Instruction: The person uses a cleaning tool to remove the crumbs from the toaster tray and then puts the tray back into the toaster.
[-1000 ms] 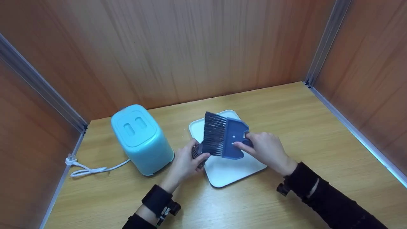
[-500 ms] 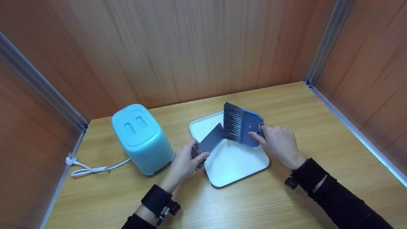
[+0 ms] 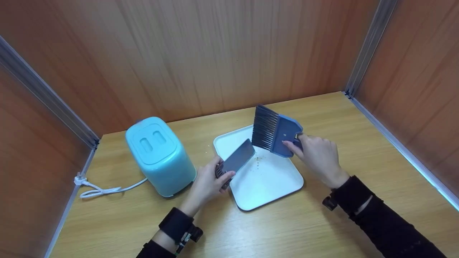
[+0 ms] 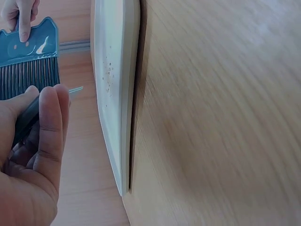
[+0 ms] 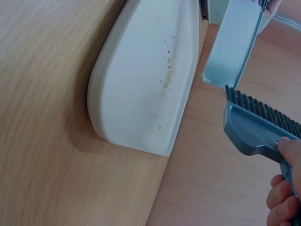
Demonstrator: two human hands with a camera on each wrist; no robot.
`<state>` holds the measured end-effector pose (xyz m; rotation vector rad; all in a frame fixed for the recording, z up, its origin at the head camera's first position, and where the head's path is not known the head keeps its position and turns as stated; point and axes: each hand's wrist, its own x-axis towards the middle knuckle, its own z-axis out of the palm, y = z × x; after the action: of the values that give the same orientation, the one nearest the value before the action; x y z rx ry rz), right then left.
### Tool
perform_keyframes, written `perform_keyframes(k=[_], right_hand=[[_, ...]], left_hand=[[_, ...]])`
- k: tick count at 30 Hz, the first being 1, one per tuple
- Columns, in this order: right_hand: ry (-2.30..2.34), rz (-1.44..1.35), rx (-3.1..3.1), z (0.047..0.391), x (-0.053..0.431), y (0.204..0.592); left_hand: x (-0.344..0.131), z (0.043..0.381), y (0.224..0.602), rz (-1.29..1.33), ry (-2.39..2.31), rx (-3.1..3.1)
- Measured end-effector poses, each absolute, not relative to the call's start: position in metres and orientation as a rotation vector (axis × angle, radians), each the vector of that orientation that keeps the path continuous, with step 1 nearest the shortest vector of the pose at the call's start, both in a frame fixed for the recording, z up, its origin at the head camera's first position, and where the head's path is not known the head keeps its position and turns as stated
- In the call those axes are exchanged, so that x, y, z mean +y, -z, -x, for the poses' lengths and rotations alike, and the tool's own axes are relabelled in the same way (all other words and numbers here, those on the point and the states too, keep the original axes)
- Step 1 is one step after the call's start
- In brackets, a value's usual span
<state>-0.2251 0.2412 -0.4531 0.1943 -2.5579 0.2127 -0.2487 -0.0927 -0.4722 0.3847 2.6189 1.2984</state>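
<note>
My left hand (image 3: 207, 181) pinches the dark ribbed end of a narrow metal crumb tray (image 3: 241, 156), tilted over the left part of a white serving tray (image 3: 267, 182). In my right hand (image 3: 319, 156) is the handle of a wide blue hand brush (image 3: 285, 134), thumb against its blue body. Its black bristles stand close to the metal tray's far end; the right wrist view does not settle whether they touch. Brown crumbs (image 5: 168, 77) lie scattered on the white tray beneath. In the left wrist view, the left fingers (image 4: 51, 134) hide much of the metal tray.
A light-blue toaster (image 3: 163, 161) with a two-slot top stands left of the white tray. Its white cord (image 3: 104, 192) lies bundled near the left wall. Wooden panels (image 3: 229, 53) enclose the back and both sides of the table (image 3: 251, 233).
The brush has moved right and up off the metal tray, baring its surface. Crumbs now show on the white tray. My left hand has hardly moved.
</note>
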Motion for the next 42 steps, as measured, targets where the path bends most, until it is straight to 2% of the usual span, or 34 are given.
perform_keyframes(k=[20,28,34,42], right_hand=[[-0.193,-0.167,-2.736,0.221,0.248,0.458],[-0.757,-0.139,-3.036,0.216,0.258,0.443],[-1.260,-0.244,-3.238,0.211,0.256,0.447],[-1.467,-0.452,-3.318,0.209,0.242,0.455]], left_hand=[[-0.091,0.246,0.472,-0.579,-1.177,2.769],[-0.093,0.248,0.472,-0.698,-1.149,2.912],[-0.093,0.247,0.474,-0.819,-1.084,3.031],[-0.093,0.245,0.476,-0.925,-1.021,3.072]])
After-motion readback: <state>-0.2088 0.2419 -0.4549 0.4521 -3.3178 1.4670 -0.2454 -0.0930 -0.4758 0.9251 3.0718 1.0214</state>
